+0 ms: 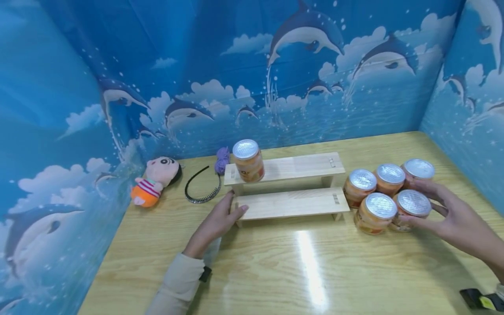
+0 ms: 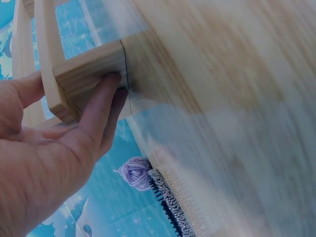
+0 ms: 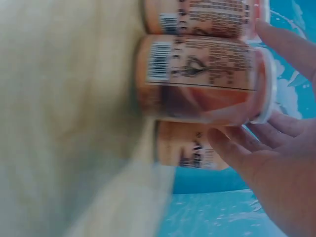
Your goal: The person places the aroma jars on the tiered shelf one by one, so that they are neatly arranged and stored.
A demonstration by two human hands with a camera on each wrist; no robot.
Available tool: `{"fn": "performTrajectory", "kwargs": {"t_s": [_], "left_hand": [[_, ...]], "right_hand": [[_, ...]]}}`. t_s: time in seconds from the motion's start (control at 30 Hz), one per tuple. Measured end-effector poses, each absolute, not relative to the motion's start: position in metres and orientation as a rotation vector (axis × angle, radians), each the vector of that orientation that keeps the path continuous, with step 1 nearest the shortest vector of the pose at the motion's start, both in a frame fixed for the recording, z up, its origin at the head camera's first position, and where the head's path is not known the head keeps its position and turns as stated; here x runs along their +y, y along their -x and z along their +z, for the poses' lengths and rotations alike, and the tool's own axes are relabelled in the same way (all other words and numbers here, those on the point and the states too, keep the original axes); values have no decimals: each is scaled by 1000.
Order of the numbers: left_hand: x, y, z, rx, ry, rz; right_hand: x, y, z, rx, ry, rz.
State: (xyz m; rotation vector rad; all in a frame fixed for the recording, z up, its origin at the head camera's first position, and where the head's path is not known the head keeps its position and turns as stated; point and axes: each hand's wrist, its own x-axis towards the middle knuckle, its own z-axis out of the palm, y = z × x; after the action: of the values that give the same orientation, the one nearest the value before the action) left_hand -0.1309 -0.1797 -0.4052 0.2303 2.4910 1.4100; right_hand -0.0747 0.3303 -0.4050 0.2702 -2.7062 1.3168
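My right grip (image 1: 453, 214) is curled round a short, round, orange-filled jar with a silver lid (image 1: 413, 203), thumb on its near side and fingers on its far side; how firmly they press I cannot tell. That jar stands on the wood-grained tabletop (image 1: 267, 271), packed among four matching jars (image 1: 379, 205) just left of and beyond this grip. My left grip clasps the near left end of a two-step shelf of pale wood (image 1: 291, 203), thumb over the lower step, fingers against the support under it. One more jar of the same kind (image 1: 246, 161) sits upright on the upper step, just beyond that grip. I judge the step in hand to be taking hold of the jar at my right while my left steadies the shelf. The next move, I think, calls for my thumb and fingers closing on that jar alone and a straight lift, since fingertips this near its neighbours could drag or tip one.
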Motion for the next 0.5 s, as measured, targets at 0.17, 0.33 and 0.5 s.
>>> {"fn": "performTrajectory", "kwargs": {"t_s": [0.17, 0.33, 0.5], "left_hand": [[-179, 130, -405, 2510, -229, 1393], [-179, 131, -406, 2513, -228, 1396], [-178, 131, -405, 2505, -207, 1391]], "right_hand": [[333, 70, -423, -2777, -192, 1354], [335, 68, -435, -2704, -237, 1405], [338, 68, -440, -2650, -290, 1408]]}}
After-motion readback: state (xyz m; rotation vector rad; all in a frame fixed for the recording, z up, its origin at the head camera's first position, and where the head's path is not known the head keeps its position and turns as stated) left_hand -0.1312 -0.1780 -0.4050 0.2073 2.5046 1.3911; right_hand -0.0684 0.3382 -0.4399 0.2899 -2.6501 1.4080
